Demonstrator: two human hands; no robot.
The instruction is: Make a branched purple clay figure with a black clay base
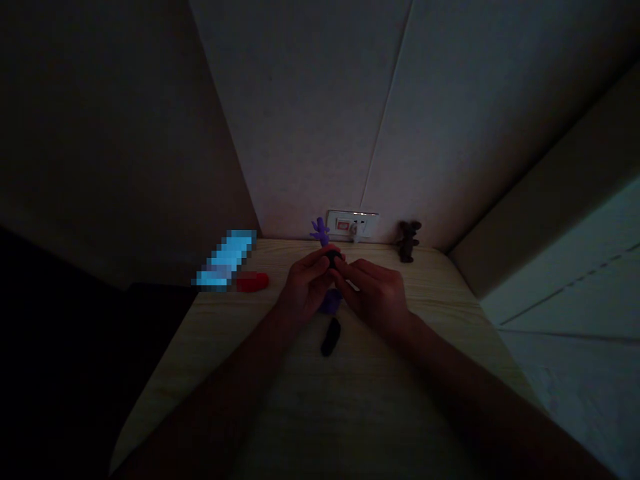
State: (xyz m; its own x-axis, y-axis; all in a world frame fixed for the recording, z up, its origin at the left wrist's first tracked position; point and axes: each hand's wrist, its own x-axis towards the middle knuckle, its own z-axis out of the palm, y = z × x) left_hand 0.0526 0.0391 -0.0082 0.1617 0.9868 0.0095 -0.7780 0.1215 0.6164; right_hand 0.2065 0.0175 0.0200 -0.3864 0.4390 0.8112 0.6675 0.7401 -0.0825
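Observation:
Over the middle of the table, both my hands meet around a small black lump [332, 257] that looks like modelling clay. My left hand [303, 283] has its fingers curled round the lump from the left, thumb on top. From the right, the fingertips of my right hand [377, 290] press against it. Behind the hands rises a purple figure [320, 230] with several thin prongs. A purple lump [331, 302] shows below the hands, partly covered by them. Nearer to me lies an oblong black piece [331, 337], apart from both hands.
A brown figure with round ears [409, 241] stands at the back right. A red piece [253, 282] lies at the left beside a glowing pixelated rectangle [227, 259]. A wall socket [353, 225] sits behind the wooden table [400, 400]. The room is dim.

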